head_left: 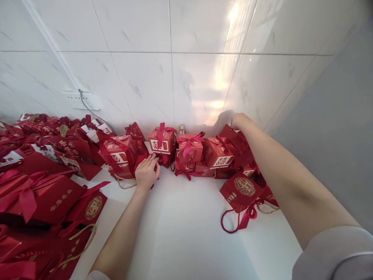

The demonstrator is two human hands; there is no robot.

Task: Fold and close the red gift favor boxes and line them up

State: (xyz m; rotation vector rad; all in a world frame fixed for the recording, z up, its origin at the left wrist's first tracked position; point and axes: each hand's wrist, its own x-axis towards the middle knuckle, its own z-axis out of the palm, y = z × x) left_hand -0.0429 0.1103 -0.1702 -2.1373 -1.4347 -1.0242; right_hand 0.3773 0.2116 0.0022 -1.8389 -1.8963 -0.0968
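Observation:
My left hand [146, 171] rests on a low dark red gift box in the row along the wall, its fingers stretched out over the top. Most of that box is under the hand. To its left are stacked red gift boxes with a pink-edged box [118, 149] on top; just behind stands a ribbon-tied box [162, 140]. At the row's right end, my right hand [241, 120] reaches behind a dark red box [230, 132] close to the wall. Its fingertips are hidden, so I cannot tell whether it grips anything.
A large heap of red gift boxes [52, 198] fills the left side of the white table [186, 225]. More boxes [189, 148] line the wall between my hands. A box with a red cord handle [241, 190] lies in front. A wall socket [81, 101] has a grey cable.

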